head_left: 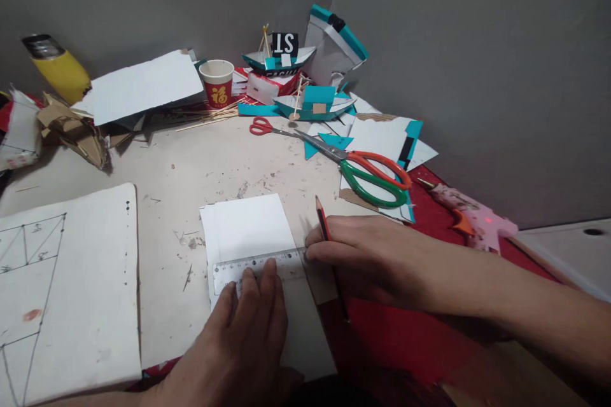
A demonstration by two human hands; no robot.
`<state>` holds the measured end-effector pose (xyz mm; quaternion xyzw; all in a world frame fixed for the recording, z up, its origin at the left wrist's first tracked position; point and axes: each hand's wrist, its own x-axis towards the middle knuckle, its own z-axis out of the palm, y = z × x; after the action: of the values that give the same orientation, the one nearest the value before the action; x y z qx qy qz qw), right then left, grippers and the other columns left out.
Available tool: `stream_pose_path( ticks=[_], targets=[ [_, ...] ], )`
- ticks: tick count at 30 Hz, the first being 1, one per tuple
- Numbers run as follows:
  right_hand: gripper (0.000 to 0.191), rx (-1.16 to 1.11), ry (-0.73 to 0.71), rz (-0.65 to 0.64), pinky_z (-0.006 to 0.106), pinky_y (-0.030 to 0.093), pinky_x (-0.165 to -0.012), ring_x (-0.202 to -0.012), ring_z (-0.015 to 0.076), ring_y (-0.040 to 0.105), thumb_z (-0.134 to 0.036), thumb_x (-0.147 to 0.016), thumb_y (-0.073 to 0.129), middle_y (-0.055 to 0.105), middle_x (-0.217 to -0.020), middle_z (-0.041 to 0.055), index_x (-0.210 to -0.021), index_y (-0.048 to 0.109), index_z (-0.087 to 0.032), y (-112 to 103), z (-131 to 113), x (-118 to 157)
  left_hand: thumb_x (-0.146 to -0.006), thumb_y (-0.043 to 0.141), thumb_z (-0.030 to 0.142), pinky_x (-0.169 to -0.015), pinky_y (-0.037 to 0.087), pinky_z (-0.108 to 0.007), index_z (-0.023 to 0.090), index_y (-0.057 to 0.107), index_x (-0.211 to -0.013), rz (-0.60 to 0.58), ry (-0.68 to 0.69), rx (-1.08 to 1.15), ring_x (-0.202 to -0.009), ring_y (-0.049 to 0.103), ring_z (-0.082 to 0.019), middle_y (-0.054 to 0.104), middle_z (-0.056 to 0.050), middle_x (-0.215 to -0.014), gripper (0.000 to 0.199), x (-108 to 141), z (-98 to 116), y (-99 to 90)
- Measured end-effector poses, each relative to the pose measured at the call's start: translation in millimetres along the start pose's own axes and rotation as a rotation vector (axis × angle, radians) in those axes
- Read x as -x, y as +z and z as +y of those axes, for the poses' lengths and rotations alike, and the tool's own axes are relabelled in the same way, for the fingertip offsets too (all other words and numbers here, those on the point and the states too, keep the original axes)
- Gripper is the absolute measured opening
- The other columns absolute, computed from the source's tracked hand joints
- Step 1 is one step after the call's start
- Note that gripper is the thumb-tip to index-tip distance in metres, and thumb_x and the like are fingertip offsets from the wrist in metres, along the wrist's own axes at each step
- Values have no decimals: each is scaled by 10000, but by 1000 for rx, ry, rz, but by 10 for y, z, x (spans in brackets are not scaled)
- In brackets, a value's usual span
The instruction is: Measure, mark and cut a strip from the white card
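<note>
A clear ruler lies across a white sheet of card on the table. My left hand rests on the ruler from the near side, fingers extended and pressing it down onto the card. My right hand is closed around a red and black pencil, whose sharpened end points up and away. The thumb and fingertips of that hand meet the ruler's right end. Part of the ruler's near edge and the card beneath it are hidden by my left fingers.
Large scissors and small red scissors lie beyond the card. Two model boats, a paper cup and thin sticks are at the back. A pink glue gun lies right; a drawn-on board lies left.
</note>
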<state>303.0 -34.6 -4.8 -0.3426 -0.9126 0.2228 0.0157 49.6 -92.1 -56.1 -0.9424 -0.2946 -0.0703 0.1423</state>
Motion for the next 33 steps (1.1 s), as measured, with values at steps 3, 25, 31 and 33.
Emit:
stream_pose_path(
  ticks=[3,25,31,33],
  targets=[
    [274,-14,-21,10,304,421,-672,-810,203,530,-98,-836,489,608,-905,92,-1078,595,-168,-4,25,4,-866,477,614,-915,375,-406,95,544,-1317,-20,3,-4,-1160,535,-284,604,-158,-1349,690,-18,-15,-9],
    [335,-1140,309,560,188,513,-465,-501,96,621,-469,-861,660,682,-612,22,-781,650,-143,240,74,-329,-824,529,652,-852,345,-411,138,593,-1285,-99,61,71,-1085,494,-253,547,-83,-1424,694,-145,-131,-74],
    [280,-1367,294,616,158,535,-459,-475,83,637,-395,-774,768,688,-584,-15,-765,606,-166,378,139,-413,-850,494,638,-830,360,-394,148,605,-1258,-98,115,74,-1050,522,-237,597,-70,-1374,648,-163,-183,-132],
    [320,-1378,285,613,143,501,-405,-407,67,598,-448,-799,733,660,-548,-33,-752,593,-164,405,155,-419,-854,485,631,-831,363,-394,147,602,-1254,-86,126,73,-1038,527,-234,607,-67,-1362,639,-162,-202,-122]
  ],
)
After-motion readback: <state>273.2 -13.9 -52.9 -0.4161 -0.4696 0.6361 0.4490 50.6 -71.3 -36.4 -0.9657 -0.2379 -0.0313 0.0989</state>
